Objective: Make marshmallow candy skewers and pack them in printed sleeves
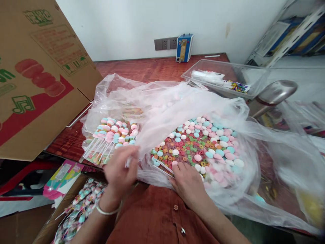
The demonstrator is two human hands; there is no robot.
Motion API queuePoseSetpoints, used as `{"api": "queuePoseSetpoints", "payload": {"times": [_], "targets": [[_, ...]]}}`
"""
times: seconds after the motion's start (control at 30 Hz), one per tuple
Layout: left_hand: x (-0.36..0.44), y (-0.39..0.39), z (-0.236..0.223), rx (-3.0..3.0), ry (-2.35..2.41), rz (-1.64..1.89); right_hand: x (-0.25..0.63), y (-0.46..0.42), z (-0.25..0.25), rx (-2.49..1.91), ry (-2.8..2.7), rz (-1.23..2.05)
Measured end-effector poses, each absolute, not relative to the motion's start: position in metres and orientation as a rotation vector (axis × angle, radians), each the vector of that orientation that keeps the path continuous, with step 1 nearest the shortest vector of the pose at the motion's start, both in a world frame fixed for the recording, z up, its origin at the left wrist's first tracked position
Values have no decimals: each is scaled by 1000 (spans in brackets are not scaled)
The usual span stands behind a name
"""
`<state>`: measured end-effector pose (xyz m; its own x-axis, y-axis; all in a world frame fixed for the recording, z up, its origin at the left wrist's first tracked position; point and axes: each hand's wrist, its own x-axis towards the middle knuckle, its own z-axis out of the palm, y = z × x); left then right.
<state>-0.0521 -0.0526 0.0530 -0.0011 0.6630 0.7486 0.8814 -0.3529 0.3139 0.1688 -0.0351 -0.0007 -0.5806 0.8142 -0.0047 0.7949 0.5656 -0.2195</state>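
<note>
My left hand (121,171) is blurred, its fingers curled in beside the finished candy skewers; a small white bit shows at its fingertips, but I cannot make out what it is. A row of marshmallow-like candy skewers (111,132) on white sticks lies on the plastic at its left. My right hand (188,181) rests at the near edge of the loose candy, fingers bent down, with thin white sticks (164,166) running out from under them. Around it spread pastel candy discs (224,144) in pink, blue and white, and small coloured cereal rings (185,147).
Clear plastic sheeting (165,117) partly covers the candy. A large cardboard box (38,78) stands at left; below it, another box holds many wrapped skewers (83,206). Behind are a clear tray (215,73), a blue device (184,47) and a metal-topped object (275,93) at right.
</note>
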Motion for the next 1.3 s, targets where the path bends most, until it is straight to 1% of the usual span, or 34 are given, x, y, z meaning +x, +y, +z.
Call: {"api": "queuePoseSetpoints", "payload": {"times": [0.03,0.07,0.13,0.2,0.27,0.37,0.47,0.57,0.6,0.63,0.67,0.73,0.8,0.87,0.93,1.03,1.1,1.17,1.2,1.23,1.3], "targets": [[-37,-59,47,-2269,-1664,-1237,163,-35,-1,-1410,-2706,296],[-25,-64,39,-2523,-1661,-1120,158,-34,-2,-1448,-2707,305],[-12,-71,20,-2848,-1613,-804,156,-32,-5,-1544,-2674,348],[-11,-73,0,-2901,-1634,-584,159,-25,-7,-1659,-2607,383],[-16,-73,-17,-2854,-1660,-507,167,-13,-7,-1745,-2538,414],[-24,-71,-30,-2806,-1642,-563,187,4,3,-1747,-2482,510],[-24,-66,-26,-2822,-1656,-830,214,2,23,-1619,-2386,640],[-20,-56,-11,-2810,-1921,-1082,239,-20,40,-1336,-2359,903],[-19,-51,-5,-2766,-2041,-1139,245,-28,41,-1328,-2420,919],[-17,-44,1,-2710,-2139,-1189,248,-34,39,-1360,-2506,849],[-15,-37,6,-2661,-2190,-1235,250,-39,35,-1443,-2575,702],[-12,-22,18,-2591,-2168,-1310,251,-40,26,-1598,-2658,396],[-8,-5,32,-2497,-2084,-1389,249,-31,26,-1628,-2618,186],[-6,10,50,-2356,-1987,-1481,248,-15,41,-1581,-2460,19],[-5,20,69,-2212,-1863,-1584,248,-1,69,-1554,-2241,-161],[-9,21,91,-2096,-1709,-1676,254,5,111,-1424,-2073,-192],[-13,14,97,-2201,-1698,-1682,260,-3,120,-1350,-2081,-67],[-18,3,93,-2582,-1743,-1584,267,-16,110,-1353,-2175,239],[-19,-3,86,-2854,-1774,-1450,270,-23,99,-1385,-2254,447],[-20,-10,77,-3131,-1801,-1241,272,-31,85,-1428,-2325,643],[-20,-22,52,-3470,-1883,-680,275,-46,57,-1551,-2351,931]]}}
